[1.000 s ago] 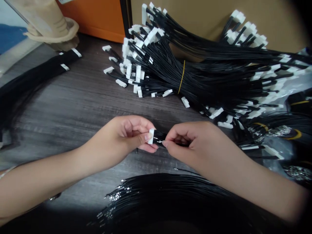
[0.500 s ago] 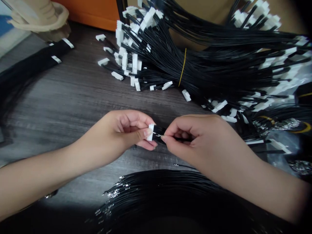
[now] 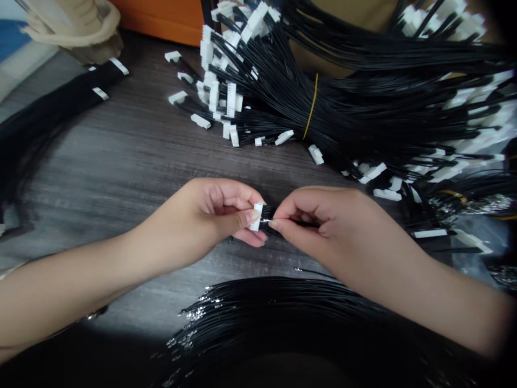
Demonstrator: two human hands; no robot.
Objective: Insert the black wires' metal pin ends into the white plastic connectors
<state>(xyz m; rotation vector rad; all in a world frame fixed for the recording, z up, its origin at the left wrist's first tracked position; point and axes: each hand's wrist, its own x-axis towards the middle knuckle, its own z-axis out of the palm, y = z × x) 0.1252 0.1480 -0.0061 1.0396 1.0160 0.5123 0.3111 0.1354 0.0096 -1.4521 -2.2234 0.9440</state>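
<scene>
Between the thumb and fingers of my left hand [image 3: 224,213] is a white connector housing [image 3: 257,217], with black wires running out of its right side. My right hand [image 3: 319,215] pinches a black wire [image 3: 301,223] close to its bare metal tip [image 3: 265,220]. That tip points left and lies at the housing's right edge; whether it is inside a slot I cannot tell. Just below my hands, a large bundle of loose black wires [image 3: 278,302] with shiny metal ends lies along the near side.
A banded bundle of black cables [image 3: 343,113] with white connectors lies at the back right. More dark cables [image 3: 52,108] lie at the left. Behind them stand a beige container [image 3: 76,24] and an orange panel [image 3: 161,19]. Clear plastic bags [image 3: 480,253] lie at the right.
The metal tip of the wire in my right hand has come closer to the connector housing. The whole scene has shifted slightly to the right in view.
</scene>
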